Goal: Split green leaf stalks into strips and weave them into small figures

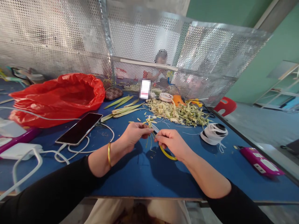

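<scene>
My left hand is closed in a pinch on a small woven piece of pale green leaf strips, held just above the blue table. Thin loose strands hang down from the piece. My right hand is closed on yellow-handled scissors, whose blade points up-left to the woven piece. A gold bangle sits on my left wrist. Both hands nearly touch at the middle of the table.
A red plastic bag lies at the back left, a black phone on white cables beside it. Leaf strips and a heap of cuttings lie behind. White tape roll, pink case; a person sits behind the mesh screen.
</scene>
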Demonstrator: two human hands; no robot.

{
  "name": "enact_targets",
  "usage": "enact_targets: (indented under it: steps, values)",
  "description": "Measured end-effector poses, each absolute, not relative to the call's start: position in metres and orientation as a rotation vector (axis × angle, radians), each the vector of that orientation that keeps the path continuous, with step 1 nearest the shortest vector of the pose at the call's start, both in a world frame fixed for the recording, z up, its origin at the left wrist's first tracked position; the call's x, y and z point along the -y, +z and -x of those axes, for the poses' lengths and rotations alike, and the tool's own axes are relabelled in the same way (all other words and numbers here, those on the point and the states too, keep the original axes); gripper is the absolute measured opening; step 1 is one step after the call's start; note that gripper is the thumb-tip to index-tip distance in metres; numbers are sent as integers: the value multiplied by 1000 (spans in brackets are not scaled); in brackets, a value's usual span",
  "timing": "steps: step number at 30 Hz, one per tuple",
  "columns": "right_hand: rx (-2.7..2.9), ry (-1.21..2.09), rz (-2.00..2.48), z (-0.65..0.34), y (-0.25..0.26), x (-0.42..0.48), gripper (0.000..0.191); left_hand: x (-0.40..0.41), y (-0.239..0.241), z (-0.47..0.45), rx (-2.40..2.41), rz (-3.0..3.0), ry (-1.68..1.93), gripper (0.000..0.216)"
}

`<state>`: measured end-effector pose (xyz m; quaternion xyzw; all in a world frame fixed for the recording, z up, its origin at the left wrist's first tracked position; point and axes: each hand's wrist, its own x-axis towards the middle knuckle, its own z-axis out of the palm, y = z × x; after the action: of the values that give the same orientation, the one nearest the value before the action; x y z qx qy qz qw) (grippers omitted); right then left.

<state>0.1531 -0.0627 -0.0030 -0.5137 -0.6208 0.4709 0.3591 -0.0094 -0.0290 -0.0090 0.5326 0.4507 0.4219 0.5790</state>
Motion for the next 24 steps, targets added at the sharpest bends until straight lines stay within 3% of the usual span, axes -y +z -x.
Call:
enact_targets:
  steps: [8,16,24]
  values:
    - [1780,773,1366,-161,-12,56,18,21,-6,16,-1054,-1233,951,26]
    - [1792,793,1339,-156,-12,57,14,27,-4,11,-1089,-1346,942,27]
    - [1979,309,1280,-157,-13,57,14,29,-1,9,-1085,-1317,920,28]
